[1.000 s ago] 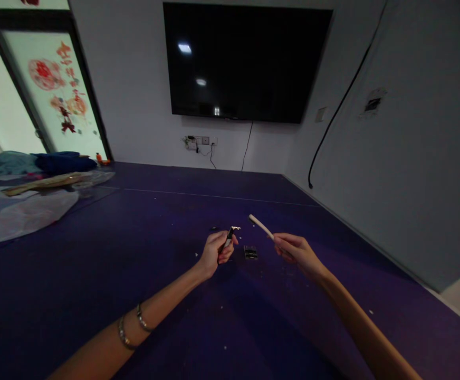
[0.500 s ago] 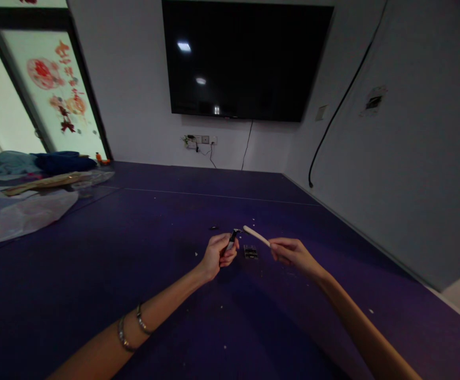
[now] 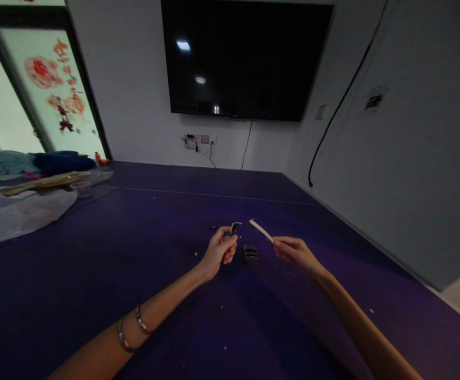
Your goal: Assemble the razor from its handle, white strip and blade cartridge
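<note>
My left hand (image 3: 219,251) is closed around a small black tool (image 3: 233,228) with a pale, silvery head that points right. The fingers hide most of its handle, and its exact kind cannot be made out. A slim pale stick (image 3: 261,230) with a rounded end is pinched in my right hand (image 3: 295,253); it slants up and left toward the tool's head, with a gap between them. Below this gap, on the purple surface (image 3: 154,306), lies a small dark case-like object (image 3: 250,252) with clear edges. A small dark piece (image 3: 214,227) lies just beyond my left hand.
White specks are scattered over the surface around my hands. Plastic sheeting (image 3: 32,216) and folded cloths (image 3: 61,161) lie at the far left. A television (image 3: 246,63) hangs on the wall ahead, and a black cable (image 3: 338,108) dangles on the right wall.
The black tool has turned in my left hand and its head sits a little higher. The pale stick has shifted slightly right and up, so the gap between them is wider.
</note>
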The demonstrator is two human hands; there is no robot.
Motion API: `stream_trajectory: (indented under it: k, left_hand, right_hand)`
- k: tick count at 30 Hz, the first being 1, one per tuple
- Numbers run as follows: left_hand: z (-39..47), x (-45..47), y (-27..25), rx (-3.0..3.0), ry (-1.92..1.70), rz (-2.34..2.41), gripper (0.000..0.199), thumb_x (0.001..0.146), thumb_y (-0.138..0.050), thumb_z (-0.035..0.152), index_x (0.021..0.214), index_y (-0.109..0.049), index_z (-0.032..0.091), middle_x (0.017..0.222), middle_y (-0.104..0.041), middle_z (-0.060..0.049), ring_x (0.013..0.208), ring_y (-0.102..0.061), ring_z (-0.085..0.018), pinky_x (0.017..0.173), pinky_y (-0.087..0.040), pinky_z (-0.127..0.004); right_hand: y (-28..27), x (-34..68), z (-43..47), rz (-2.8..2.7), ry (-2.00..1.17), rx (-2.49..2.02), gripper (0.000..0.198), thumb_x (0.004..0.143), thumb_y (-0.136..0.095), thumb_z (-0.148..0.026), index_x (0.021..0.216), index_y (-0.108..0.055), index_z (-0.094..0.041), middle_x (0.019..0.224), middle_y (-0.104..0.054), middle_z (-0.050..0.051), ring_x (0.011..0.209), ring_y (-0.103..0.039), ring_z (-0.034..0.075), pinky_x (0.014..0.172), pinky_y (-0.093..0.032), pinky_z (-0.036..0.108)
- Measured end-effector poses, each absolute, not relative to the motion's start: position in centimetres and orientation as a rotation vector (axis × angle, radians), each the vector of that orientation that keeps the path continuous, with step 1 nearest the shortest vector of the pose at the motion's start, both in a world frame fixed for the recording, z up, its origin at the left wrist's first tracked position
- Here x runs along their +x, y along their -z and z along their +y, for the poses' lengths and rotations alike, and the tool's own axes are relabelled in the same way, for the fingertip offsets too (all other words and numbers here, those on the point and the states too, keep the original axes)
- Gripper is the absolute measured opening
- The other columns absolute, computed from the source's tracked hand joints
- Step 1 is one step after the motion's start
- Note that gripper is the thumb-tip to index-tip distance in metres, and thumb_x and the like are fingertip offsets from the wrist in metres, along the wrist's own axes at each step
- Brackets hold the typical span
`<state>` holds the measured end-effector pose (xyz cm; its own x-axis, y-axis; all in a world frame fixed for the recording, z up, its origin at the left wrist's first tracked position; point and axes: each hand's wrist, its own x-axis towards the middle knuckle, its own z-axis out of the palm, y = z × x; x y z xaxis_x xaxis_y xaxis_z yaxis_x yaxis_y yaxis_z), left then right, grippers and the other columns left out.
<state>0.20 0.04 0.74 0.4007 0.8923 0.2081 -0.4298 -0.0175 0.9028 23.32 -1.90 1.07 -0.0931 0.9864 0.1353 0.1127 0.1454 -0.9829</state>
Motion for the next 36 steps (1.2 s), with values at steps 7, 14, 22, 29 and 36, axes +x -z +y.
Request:
stream_trajectory:
  k: [7,14,22,29,36]
  left_hand:
    - [0.0,0.4,-0.9,1.264,-1.196,0.645,0.026,0.075,-0.059,0.037,0.087,-0.051,0.015,0.063,-0.051,0.003,0.047,-0.045,-0.006,0.041,-0.031,-0.018]
    - [0.0,0.6,-0.7,1.282,-1.209,0.657,0.029,0.078,-0.055,0.035,0.094,-0.058,0.011,0.068,-0.055,-0.002,0.055,-0.05,-0.009,0.049,-0.031,-0.021]
    - [-0.5,0.9,-0.7,1.251,-1.182,0.574,0.027,0.08,-0.053,0.036,0.091,-0.058,0.012,0.062,-0.047,0.002,0.049,-0.04,-0.006,0.05,-0.027,-0.022]
    - [-0.7,1.1,-0.7,1.249,-1.171,0.595,0.032,0.077,-0.055,0.039,0.091,-0.057,0.011,0.062,-0.047,0.001,0.05,-0.039,-0.006,0.05,-0.026,-0.022]
    - [-0.9,1.2,-0.7,1.238,-1.165,0.601,0.031,0.077,-0.055,0.039,0.089,-0.057,0.011,0.062,-0.047,0.001,0.049,-0.038,-0.006,0.048,-0.025,-0.022]
  right_hand:
    - [-0.4,23.3,-1.4,-1.313,-1.085,-1.162,0.04,0.065,-0.068,-0.047,0.086,-0.067,-0.013,0.055,-0.052,-0.001,0.04,-0.032,0.005,0.038,-0.017,0.021]
    - [-1.4,21.5,-2.4,-1.372,-1.048,-1.132,0.036,0.067,-0.066,-0.046,0.083,-0.069,-0.014,0.054,-0.052,-0.001,0.041,-0.034,0.005,0.038,-0.02,0.021]
    - [0.5,21.3,-1.9,-1.402,-0.979,-1.171,0.037,0.066,-0.066,-0.045,0.087,-0.07,-0.015,0.054,-0.053,-0.001,0.042,-0.036,0.006,0.039,-0.024,0.021]
    - [-0.1,20.5,-2.2,-1.423,-0.942,-1.116,0.038,0.068,-0.064,-0.045,0.092,-0.07,-0.017,0.056,-0.056,0.0,0.043,-0.036,0.007,0.041,-0.025,0.022]
    - [0.3,20.9,-2.0,-1.419,-0.884,-1.145,0.036,0.067,-0.065,-0.044,0.089,-0.071,-0.016,0.055,-0.057,0.0,0.044,-0.037,0.007,0.041,-0.025,0.022]
